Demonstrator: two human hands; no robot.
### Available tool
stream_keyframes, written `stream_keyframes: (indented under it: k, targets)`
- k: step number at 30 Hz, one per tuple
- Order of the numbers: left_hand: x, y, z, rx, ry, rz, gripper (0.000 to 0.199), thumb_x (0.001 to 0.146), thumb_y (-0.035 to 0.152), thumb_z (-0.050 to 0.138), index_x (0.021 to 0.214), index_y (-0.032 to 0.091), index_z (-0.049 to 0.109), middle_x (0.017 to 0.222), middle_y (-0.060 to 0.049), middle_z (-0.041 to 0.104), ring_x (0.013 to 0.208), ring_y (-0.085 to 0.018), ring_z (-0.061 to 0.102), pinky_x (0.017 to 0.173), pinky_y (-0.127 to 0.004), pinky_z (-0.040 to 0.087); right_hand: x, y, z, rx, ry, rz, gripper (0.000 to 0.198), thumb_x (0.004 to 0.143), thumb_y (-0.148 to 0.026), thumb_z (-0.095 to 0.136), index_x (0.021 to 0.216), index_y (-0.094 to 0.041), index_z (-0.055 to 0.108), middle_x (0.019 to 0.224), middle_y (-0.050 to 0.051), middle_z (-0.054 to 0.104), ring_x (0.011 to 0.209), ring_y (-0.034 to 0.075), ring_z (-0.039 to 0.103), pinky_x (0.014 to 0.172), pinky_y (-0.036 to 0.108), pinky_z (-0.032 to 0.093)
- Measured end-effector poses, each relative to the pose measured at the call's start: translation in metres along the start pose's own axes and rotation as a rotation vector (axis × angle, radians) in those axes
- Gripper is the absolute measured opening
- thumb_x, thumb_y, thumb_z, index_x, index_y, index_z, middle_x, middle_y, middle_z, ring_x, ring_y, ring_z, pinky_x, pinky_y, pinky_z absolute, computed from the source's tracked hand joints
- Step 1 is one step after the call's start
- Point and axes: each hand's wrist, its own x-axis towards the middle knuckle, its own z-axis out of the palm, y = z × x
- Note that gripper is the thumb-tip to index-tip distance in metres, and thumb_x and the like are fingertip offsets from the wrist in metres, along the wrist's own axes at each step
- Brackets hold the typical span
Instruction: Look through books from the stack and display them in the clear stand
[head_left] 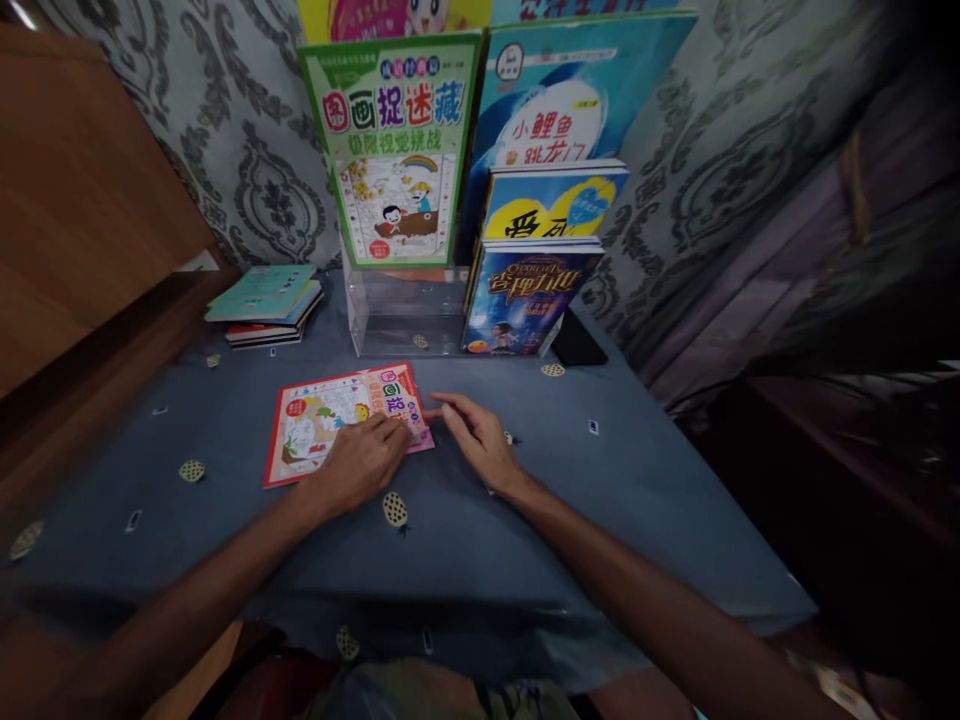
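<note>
A red-bordered picture book (322,415) lies at a slant on the table with its cover up. My left hand (371,455) is on the lower right part of its cover, fingers curled together, with the fingertips by the book's right edge. Just off that same edge, my right hand (478,435) hovers or rests near the tabletop; I cannot tell which. Its index finger stretches toward the book, the thumb lies close to it, and nothing shows in the hand.
Behind the book stands a clear acrylic rack (405,335) holding a green-bordered book (397,150), a blue book (517,300) and others. A stack of books (266,300) lies at the back left. A dark flat object (579,338) sits right of the rack. Patterned cloth covers the table (622,500).
</note>
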Motion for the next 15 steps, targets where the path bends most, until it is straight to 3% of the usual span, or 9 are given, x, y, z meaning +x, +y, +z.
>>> stream_keyframes:
  k: [6, 11, 15]
  targets:
    - [-0.002, 0.002, 0.008, 0.008, 0.051, 0.045, 0.024, 0.102, 0.022, 0.041, 0.102, 0.014, 0.065, 0.1, -0.01, 0.07, 0.094, -0.023, 0.063, 0.078, -0.036, 0.053, -0.005, -0.007, -0.002, -0.145, -0.065, -0.077, 0.036, 0.103, -0.037, 0.04, 0.115, -0.021, 0.07, 0.1, 0.009, 0.077, 0.096, 0.024, 0.07, 0.088, 0.039, 0.052]
    - [-0.004, 0.002, 0.008, -0.01, 0.04, 0.051, 0.021, 0.1, 0.023, 0.046, 0.105, 0.015, 0.064, 0.107, -0.011, 0.068, 0.098, -0.023, 0.061, 0.082, -0.037, 0.053, -0.011, -0.008, 0.001, -0.41, -0.146, -0.237, 0.029, 0.1, -0.025, 0.045, 0.092, -0.018, 0.072, 0.082, 0.008, 0.072, 0.078, 0.021, 0.064, 0.077, 0.035, 0.048]
    - [-0.003, 0.0, 0.006, -0.03, 0.026, 0.024, 0.022, 0.098, 0.02, 0.045, 0.111, 0.014, 0.063, 0.115, -0.012, 0.067, 0.105, -0.025, 0.061, 0.088, -0.039, 0.052, -0.014, -0.011, 0.002, -0.499, -0.154, -0.322, 0.024, 0.096, -0.019, 0.049, 0.087, -0.018, 0.071, 0.075, 0.006, 0.069, 0.072, 0.018, 0.06, 0.075, 0.032, 0.045]
